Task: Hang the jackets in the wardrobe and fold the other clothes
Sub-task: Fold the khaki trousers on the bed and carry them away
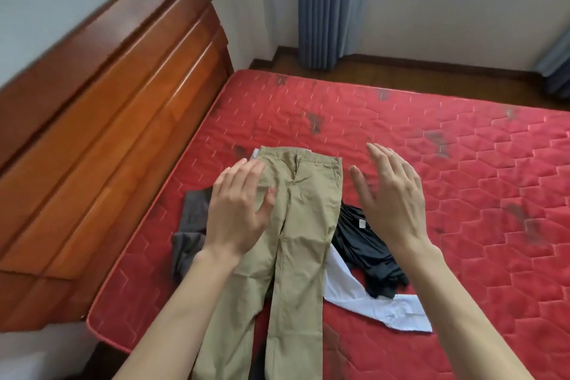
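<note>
Khaki trousers (303, 225) lay flat on the bed (462, 194), cuffs cut off below, half-hiding other clothes; left hand (237, 210) and right hand (391, 194) hovered, grips wide, holding nothing.

Both open hands, left hand (237, 210) and right hand (391, 194), hover over khaki trousers (302, 225) on a red mattress (462, 179).

Khaki trousers' (303, 225) hems beyond the bottom edge; white garment (367, 302), grey garment (191, 225) half-buried beneath them
</note>
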